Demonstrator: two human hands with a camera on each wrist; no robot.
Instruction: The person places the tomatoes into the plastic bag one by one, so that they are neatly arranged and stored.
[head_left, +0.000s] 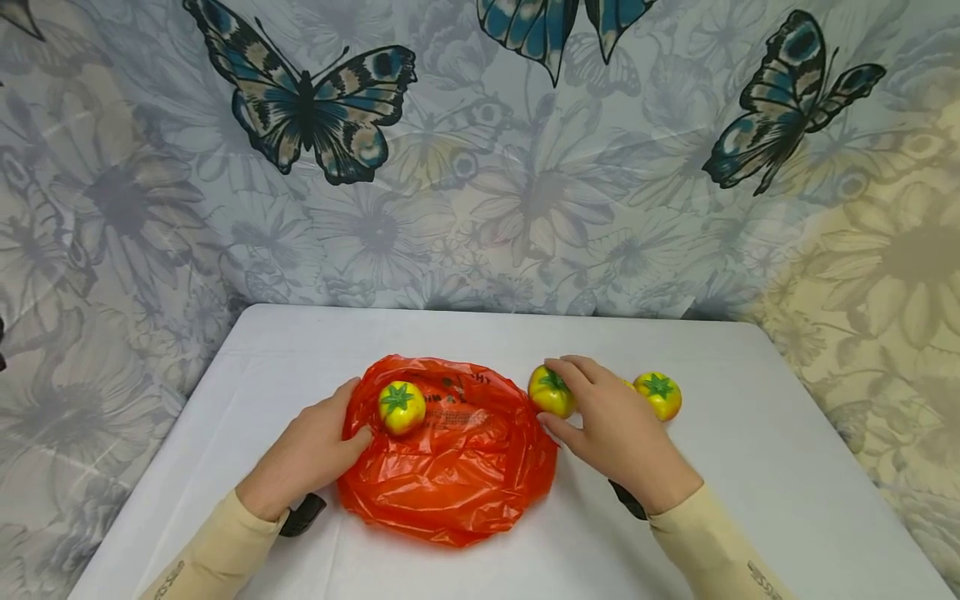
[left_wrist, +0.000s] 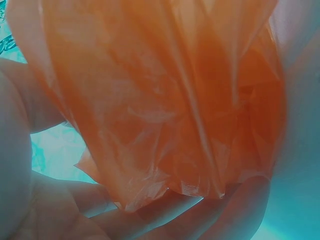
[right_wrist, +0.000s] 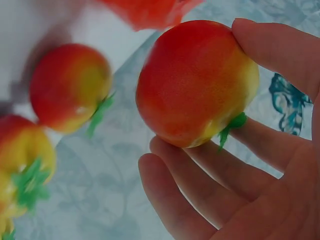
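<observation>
A red plastic bag (head_left: 457, 475) lies spread on the white table, with one yellow-red fruit with a green star-shaped top (head_left: 402, 407) in its opening. My left hand (head_left: 311, 446) grips the bag's left edge; in the left wrist view its fingers (left_wrist: 235, 210) curl under the thin plastic (left_wrist: 150, 100). At the bag's right edge my right hand (head_left: 622, 429) holds another such fruit (head_left: 551, 392) between thumb and fingers. The right wrist view shows that fruit (right_wrist: 197, 82) pinched by the hand (right_wrist: 260, 185).
Right of the bag, another fruit (head_left: 658, 396) rests on the table (head_left: 720, 350), with one more partly hidden behind my right hand. Several fruits, one of them nearest (right_wrist: 70, 87), show in the right wrist view. A butterfly-patterned cloth (head_left: 525, 208) hangs behind the table.
</observation>
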